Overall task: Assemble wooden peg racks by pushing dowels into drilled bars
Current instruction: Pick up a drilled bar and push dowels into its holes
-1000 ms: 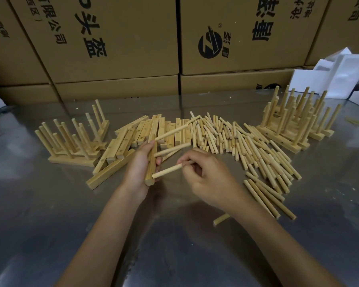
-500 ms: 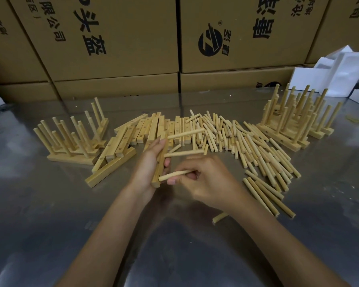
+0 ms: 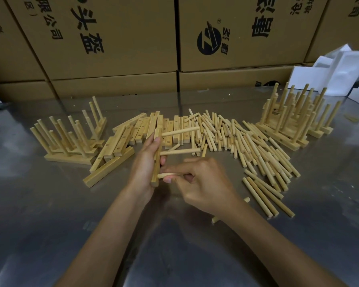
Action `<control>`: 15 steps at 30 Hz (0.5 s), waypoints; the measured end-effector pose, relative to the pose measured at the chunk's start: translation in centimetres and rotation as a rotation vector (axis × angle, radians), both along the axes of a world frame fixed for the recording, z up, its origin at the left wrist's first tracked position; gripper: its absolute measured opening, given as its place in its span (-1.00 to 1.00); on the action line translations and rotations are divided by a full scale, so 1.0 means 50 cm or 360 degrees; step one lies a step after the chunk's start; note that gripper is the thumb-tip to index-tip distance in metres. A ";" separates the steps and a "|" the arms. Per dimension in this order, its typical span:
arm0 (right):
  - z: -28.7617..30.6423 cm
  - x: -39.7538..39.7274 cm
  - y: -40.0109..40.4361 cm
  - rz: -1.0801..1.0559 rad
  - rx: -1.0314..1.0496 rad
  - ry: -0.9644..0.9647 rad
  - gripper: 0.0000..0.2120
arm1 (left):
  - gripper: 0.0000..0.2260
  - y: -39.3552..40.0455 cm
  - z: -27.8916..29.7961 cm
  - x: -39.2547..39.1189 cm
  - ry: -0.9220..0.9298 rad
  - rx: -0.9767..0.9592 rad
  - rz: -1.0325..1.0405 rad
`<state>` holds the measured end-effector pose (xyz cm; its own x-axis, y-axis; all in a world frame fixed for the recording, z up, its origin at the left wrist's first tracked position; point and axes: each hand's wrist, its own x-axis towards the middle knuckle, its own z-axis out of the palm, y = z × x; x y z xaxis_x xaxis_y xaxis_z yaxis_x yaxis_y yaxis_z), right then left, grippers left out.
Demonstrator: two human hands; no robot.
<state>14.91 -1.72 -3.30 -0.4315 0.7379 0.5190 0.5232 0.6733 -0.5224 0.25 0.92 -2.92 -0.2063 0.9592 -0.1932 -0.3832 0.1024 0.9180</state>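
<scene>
My left hand (image 3: 144, 164) grips a drilled wooden bar (image 3: 157, 157) held on end above the metal table. Two dowels stick out of the bar to the right, an upper one (image 3: 179, 131) and a middle one (image 3: 180, 151). My right hand (image 3: 203, 183) pinches a third dowel (image 3: 166, 175) whose tip is at the bar's lowest part. Behind my hands lie a row of loose drilled bars (image 3: 145, 131) and a wide heap of loose dowels (image 3: 247, 146).
Finished peg racks stand at the left (image 3: 71, 141) and at the right (image 3: 292, 121) of the steel table (image 3: 50, 214). Cardboard boxes (image 3: 116, 38) wall off the back. White foam pieces (image 3: 330, 73) sit at the far right. A short dowel stub (image 3: 215, 219) lies near my right wrist.
The right hand has slid along its dowel toward the bar, so less of the dowel shows. The bar in the left hand has turned more upright.
</scene>
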 end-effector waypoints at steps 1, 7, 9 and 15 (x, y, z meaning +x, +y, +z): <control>-0.002 0.000 -0.001 -0.0011 -0.0018 0.0021 -0.82 | -0.71 0.001 -0.001 0.001 -0.0003 0.0000 0.0017; -0.019 -0.009 -0.003 -0.0012 -0.0388 0.0365 -0.85 | -0.67 0.002 -0.003 0.002 0.0125 0.0101 0.0056; -0.021 -0.012 -0.005 -0.0007 -0.0534 0.0458 -0.86 | -0.66 0.001 -0.004 0.003 0.0188 0.0147 0.0026; -0.013 -0.015 -0.007 -0.0028 -0.0781 0.0535 -0.90 | -0.64 0.001 -0.010 -0.001 0.0299 0.0178 0.0020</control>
<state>14.18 -2.08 -3.95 -0.2881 0.9317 0.2214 0.2841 0.3039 -0.9094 0.23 1.00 -3.41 -0.2410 0.9696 -0.0427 -0.2053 -0.0079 0.9787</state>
